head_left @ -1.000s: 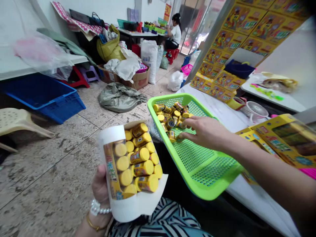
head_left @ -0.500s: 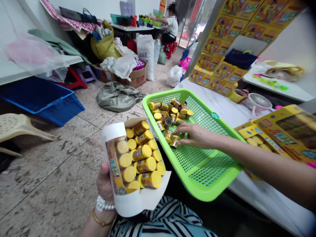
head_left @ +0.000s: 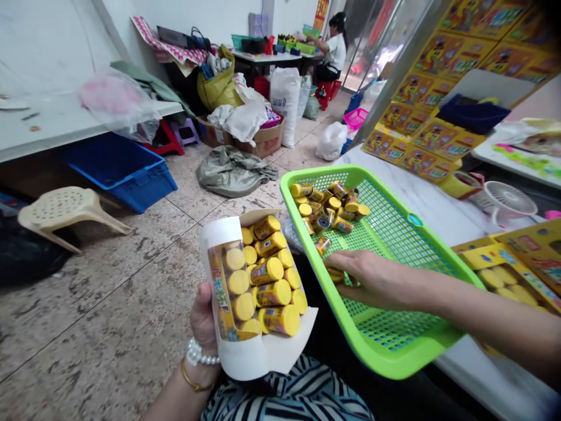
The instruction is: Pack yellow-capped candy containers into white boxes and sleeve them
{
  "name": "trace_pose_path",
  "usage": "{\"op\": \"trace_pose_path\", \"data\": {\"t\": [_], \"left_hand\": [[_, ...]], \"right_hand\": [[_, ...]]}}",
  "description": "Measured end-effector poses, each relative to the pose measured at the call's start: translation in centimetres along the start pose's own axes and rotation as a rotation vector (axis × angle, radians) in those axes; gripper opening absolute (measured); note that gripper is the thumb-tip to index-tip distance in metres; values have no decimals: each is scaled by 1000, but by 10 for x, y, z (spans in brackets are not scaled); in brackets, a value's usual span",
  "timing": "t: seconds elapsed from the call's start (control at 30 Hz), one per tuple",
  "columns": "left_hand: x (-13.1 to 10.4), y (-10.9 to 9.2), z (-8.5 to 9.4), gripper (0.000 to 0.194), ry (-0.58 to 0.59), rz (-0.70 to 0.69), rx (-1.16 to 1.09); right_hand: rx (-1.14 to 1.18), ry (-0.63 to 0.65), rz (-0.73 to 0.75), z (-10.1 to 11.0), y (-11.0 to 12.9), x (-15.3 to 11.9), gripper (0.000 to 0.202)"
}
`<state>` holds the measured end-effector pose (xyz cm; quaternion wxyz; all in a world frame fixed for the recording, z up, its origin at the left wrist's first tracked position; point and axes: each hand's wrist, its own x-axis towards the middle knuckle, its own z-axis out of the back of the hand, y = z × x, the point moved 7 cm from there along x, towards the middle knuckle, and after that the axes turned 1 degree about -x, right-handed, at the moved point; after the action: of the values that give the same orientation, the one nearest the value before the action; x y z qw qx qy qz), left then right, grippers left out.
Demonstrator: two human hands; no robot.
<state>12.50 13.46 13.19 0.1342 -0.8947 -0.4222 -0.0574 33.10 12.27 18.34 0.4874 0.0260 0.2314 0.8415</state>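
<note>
My left hand (head_left: 205, 318) grips a white-edged carton (head_left: 241, 358) with a clear window, tilted over my lap. Small yellow-capped jars (head_left: 268, 272) fill its open side and show through the window. My right hand (head_left: 362, 278) reaches into a green plastic basket (head_left: 302, 234), fingers curled around a small yellow jar (head_left: 335, 275) near the basket's left wall. Just above the fingers lies another small jar (head_left: 323, 245). More of these jars (head_left: 333, 204) lie heaped at the basket's far end, some on their sides.
Printed yellow boxes (head_left: 421, 111) are stacked at the right. An opened yellow box with jars (head_left: 504, 275) lies beside the basket on the white table (head_left: 394, 175). A blue crate (head_left: 144, 181), a beige stool (head_left: 65, 210) and a grey sack (head_left: 232, 169) are on the floor. A person (head_left: 335, 52) sits farther back.
My right hand has moved nearer the basket's left wall, its fingers closing around a small jar. The camera has turned left, shifting the scene rightward. My left hand still holds the carton.
</note>
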Motion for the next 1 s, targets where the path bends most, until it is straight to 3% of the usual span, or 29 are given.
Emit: {"op": "trace_pose_path", "data": {"t": [0.1,0.17,0.23,0.37,0.43,0.53,0.6,0.73,0.8,0.87,1.0], "left_hand": [[0,2,-7,35,79,27,-33],[-2,7,-10,38,115,51,-35],[-5,9,-8,42,135,40,-42],[-16,16,3,44,86,132,-87],[-20,17,6,42,64,188,-103],[-19,10,7,38,52,153,-83],[-16,6,8,38,58,93,-66],[-16,9,23,39,-13,59,-12],[-18,10,29,39,-64,30,47],[-17,10,26,39,-78,-2,95],[-6,16,4,35,-28,76,114]], "right_hand": [[-57,-385,-47,48,6,1,15],[26,-669,-50,75,18,0,22],[103,-783,34,84,39,8,27],[14,-667,278,70,74,30,36],[-4,-673,243,70,64,28,34],[-66,-702,49,74,24,13,12],[-205,-577,16,61,4,10,13],[-489,-134,64,2,-16,19,36],[-517,-61,13,-6,-21,22,26],[-421,-190,-41,13,-17,21,17],[114,-672,-74,78,2,10,26]]}}
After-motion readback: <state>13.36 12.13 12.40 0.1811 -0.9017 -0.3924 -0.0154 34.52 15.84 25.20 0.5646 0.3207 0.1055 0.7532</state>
